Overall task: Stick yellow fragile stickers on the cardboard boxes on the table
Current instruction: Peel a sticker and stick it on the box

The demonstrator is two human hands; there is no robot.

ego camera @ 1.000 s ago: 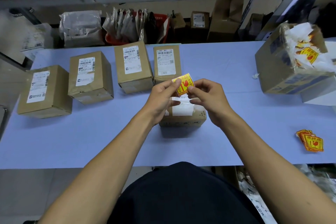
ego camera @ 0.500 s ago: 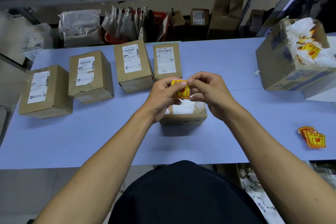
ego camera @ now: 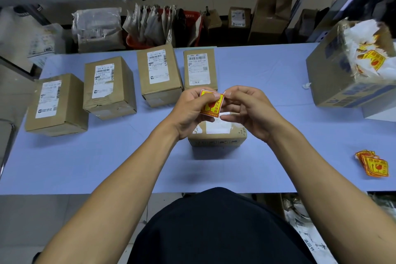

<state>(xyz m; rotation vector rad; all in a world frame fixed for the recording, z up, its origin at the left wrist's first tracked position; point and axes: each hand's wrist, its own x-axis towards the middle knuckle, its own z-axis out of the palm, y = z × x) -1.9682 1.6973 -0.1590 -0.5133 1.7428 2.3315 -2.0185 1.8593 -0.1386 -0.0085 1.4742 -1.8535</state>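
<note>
A yellow and red fragile sticker (ego camera: 212,105) is held up between both hands above the middle of the table. My left hand (ego camera: 190,111) pinches its left side. My right hand (ego camera: 246,109) pinches its upper right corner with curled fingers. Under the hands stands a small cardboard box (ego camera: 217,135) with a white label, partly hidden. Several more labelled cardboard boxes (ego camera: 109,85) stand in a row behind and to the left. A small pile of fragile stickers (ego camera: 374,164) lies at the right front of the table.
The table (ego camera: 107,161) has a light blue top. A large open carton (ego camera: 342,79) with crumpled white backing paper and sticker scraps sits at the right rear. Shelves with bags, parcels and a tape roll stand behind the table.
The sticker has turned from tilted to facing me and dropped slightly. Both hands stayed together over the small box while working at its edge.
</note>
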